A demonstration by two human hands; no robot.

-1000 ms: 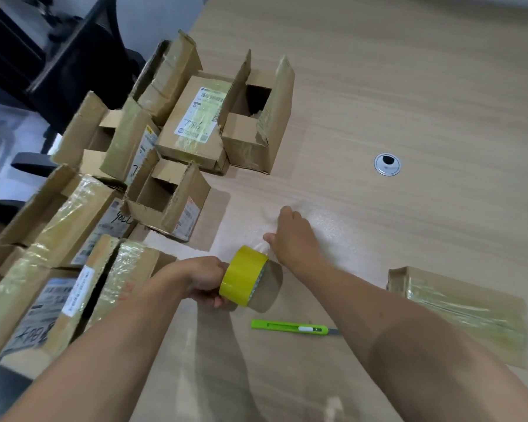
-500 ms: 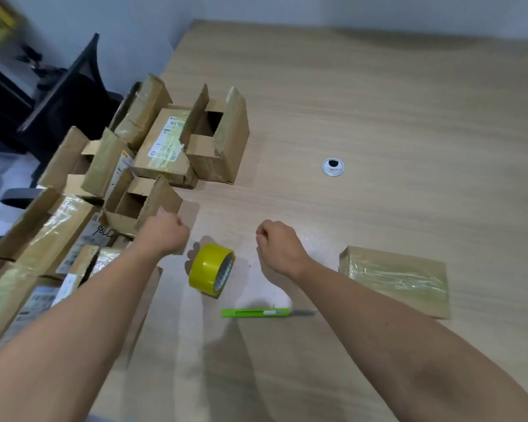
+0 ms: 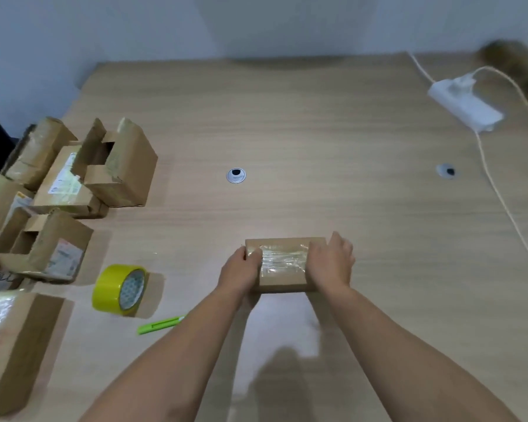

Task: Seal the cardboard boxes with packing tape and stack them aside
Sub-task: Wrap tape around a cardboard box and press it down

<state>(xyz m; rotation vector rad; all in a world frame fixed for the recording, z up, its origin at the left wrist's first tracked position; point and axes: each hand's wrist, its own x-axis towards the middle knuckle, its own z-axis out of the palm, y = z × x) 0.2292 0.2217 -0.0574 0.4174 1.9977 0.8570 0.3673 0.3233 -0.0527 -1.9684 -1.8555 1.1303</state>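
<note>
Currently both hands hold the taped cardboard box (image 3: 282, 263) flat on the wooden table (image 3: 317, 132). Left hand (image 3: 240, 269) grips its left end, thumb on top; right hand (image 3: 329, 263) curls over its right end. Yellow tape roll (image 3: 110, 289) stands on edge to the left, green utility knife (image 3: 159, 325) just beside it. Open boxes (image 3: 119, 169) cluster at the table's left edge.

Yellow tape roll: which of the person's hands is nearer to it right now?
Left. The left hand grips the taped box at its left end, right of the yellow tape roll; the right hand holds its other end, farther right.
</note>
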